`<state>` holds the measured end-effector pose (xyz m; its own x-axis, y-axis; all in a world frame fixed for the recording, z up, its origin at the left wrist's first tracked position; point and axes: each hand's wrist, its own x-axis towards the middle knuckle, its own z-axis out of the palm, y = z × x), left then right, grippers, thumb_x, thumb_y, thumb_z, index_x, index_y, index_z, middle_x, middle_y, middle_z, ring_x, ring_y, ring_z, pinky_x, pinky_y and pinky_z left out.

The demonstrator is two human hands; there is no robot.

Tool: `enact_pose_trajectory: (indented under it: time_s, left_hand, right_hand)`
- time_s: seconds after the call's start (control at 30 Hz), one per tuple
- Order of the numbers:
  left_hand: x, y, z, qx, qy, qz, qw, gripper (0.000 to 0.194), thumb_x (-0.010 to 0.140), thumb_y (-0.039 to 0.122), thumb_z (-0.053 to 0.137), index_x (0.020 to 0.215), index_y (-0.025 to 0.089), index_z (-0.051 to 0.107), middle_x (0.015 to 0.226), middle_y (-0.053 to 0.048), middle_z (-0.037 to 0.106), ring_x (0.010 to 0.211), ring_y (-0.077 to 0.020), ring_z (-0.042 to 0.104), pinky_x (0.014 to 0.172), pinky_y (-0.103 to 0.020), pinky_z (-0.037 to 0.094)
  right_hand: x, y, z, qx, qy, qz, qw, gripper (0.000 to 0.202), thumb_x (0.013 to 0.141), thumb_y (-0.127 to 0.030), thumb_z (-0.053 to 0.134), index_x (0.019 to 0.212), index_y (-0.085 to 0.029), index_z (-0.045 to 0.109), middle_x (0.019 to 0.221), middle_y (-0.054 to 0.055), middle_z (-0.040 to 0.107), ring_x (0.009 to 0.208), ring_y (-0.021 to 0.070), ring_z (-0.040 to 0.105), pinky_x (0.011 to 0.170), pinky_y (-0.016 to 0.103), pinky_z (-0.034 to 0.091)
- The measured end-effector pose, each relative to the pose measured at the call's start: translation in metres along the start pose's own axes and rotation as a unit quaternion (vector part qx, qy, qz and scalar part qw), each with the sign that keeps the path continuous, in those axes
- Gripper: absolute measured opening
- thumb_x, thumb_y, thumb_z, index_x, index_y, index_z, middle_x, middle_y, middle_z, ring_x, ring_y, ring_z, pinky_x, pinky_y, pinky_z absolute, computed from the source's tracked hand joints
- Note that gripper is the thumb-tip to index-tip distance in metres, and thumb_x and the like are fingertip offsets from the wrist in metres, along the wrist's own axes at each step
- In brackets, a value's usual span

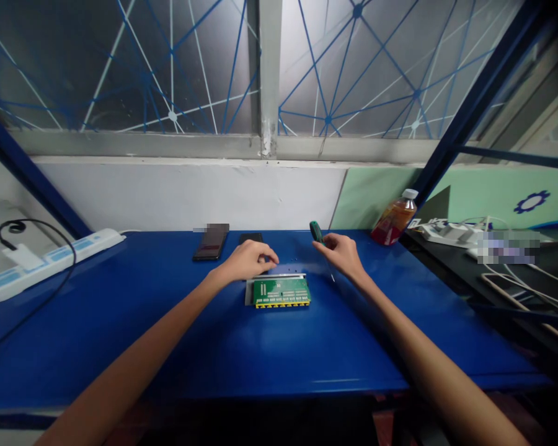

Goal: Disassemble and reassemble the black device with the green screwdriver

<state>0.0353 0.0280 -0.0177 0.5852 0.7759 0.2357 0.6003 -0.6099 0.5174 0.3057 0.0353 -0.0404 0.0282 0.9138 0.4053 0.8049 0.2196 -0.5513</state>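
A green circuit board (pixel 281 290) with yellow connectors along its near edge lies on the blue table, with a grey metal plate (pixel 249 293) showing at its left and back. My left hand (pixel 248 260) hovers just behind the board's left end, thumb and index fingertips drawn together; whatever is between them is too small to make out. My right hand (pixel 343 254), to the right and behind the board, is closed round a screwdriver (pixel 315 231) with a dark green handle. The screwdriver's tip points down toward the table. Several tiny dark pieces (pixel 290 270), perhaps screws, lie behind the board.
A dark phone (pixel 211 241) and another flat black object (pixel 251 237) lie toward the back. At back right stands a drink bottle (pixel 394 218). On the left is a white power strip (pixel 56 259) with a black cable; white cables (pixel 516 282) cover the dark surface at right.
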Motion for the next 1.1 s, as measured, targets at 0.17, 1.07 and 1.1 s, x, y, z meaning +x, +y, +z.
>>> enact_pose_trajectory:
  time_s: [0.17, 1.07, 1.1]
  left_hand:
    - [0.048, 0.001, 0.011, 0.035, -0.039, -0.04, 0.998, 0.021, 0.074, 0.023, 0.066, 0.092, 0.02, 0.078, 0.083, -0.004, 0.075, 0.074, -0.0173, 0.065, 0.067, -0.026, 0.044]
    - [-0.042, 0.021, 0.008, 0.107, -0.069, 0.078, 0.989, 0.059, 0.071, 0.065, 0.07, 0.113, 0.024, 0.07, 0.121, -0.006, 0.064, 0.085, -0.0201, 0.063, 0.062, -0.026, 0.044]
    - [-0.042, 0.02, 0.009, 0.109, -0.073, 0.077, 0.988, 0.06, 0.07, 0.066, 0.07, 0.114, 0.025, 0.07, 0.122, -0.006, 0.063, 0.086, -0.0205, 0.063, 0.062, -0.026, 0.044]
  right_hand:
    - [0.0, 0.027, 0.01, -0.109, -0.106, 0.031, 0.988, 0.024, 0.075, -0.038, 0.064, 0.068, -0.016, 0.068, 0.065, 0.007, 0.066, 0.063, 0.0179, 0.058, 0.054, 0.026, 0.032]
    - [-0.023, -0.009, 0.007, -0.202, -0.158, -0.019, 0.966, 0.044, 0.087, -0.053, 0.058, 0.115, -0.02, 0.059, 0.09, 0.012, 0.071, 0.084, 0.0277, 0.067, 0.059, 0.029, 0.038]
    - [-0.023, -0.009, 0.006, -0.206, -0.155, -0.018, 0.966, 0.044, 0.087, -0.053, 0.057, 0.117, -0.02, 0.058, 0.09, 0.012, 0.072, 0.084, 0.0278, 0.067, 0.058, 0.029, 0.037]
